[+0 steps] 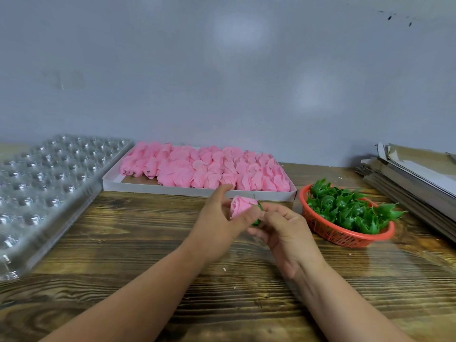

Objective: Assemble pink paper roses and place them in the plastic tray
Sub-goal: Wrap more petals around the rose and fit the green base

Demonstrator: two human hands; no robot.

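You held the pink rose point(240, 206) above the wooden table point(148, 280), just in front of the white box point(197, 191) of loose pink blooms point(209, 169), with both hands meeting on it. Your left hand point(219, 225) cupped the bloom from the left, thumb curled against its petals and the forefinger lifted clear; your right hand point(283, 233) pinched the green calyx point(256, 213) at its base. My guess is you split the work that way so one hand could steady the soft paper while the other seated the calyx, and kept it central because the red basket point(345, 233) of green calyxes point(350, 211) sat just to your right and the plastic tray point(44, 183) to your left, both within reach. The rose lay on its side, its long axis roughly left to right and tipped a little upward at the bloom end: petals faced left toward the tray, calyx end right. The tray's cups showed no roses yet, so I'd judge this an early piece, not yet finished
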